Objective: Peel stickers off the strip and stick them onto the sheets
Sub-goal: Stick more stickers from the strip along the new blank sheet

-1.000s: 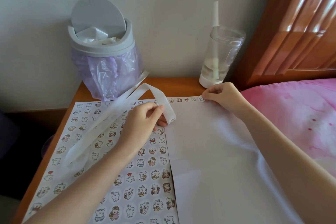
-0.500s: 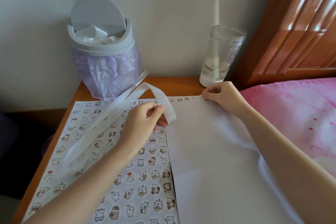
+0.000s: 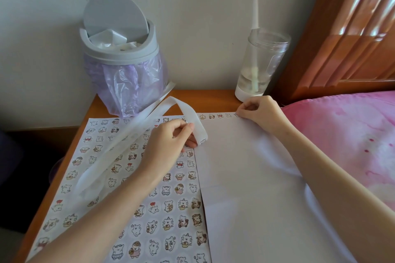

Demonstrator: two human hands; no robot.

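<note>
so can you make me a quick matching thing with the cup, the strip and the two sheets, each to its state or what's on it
1 cup
2 strip
3 left sheet
4 right sheet

a covered in stickers
b a little liquid at the bottom
c one row of stickers along its far edge
d held in the left hand

Pairs: 1-b, 2-d, 3-a, 4-c
</note>
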